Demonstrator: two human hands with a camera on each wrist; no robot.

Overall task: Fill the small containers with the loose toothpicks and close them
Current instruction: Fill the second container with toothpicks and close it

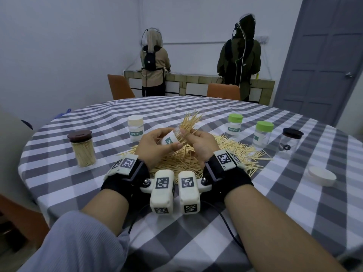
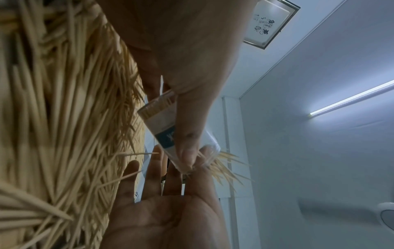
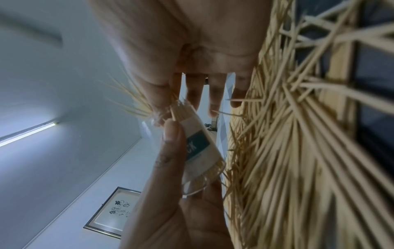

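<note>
From the head view, your left hand point(image 1: 155, 147) gripped a small labelled container point(image 1: 172, 137), tilted above the loose toothpicks point(image 1: 225, 148) on the checked worktop point(image 1: 196, 232). Your right hand point(image 1: 202, 143) pinched a bundle of toothpicks point(image 1: 191, 120) at its mouth, hiding the opening. The left wrist view showed the container point(image 2: 164, 128) partly covered by a thumb, the pile blurred. The right wrist view cut the label point(image 3: 197, 144) off at "CK".
</note>
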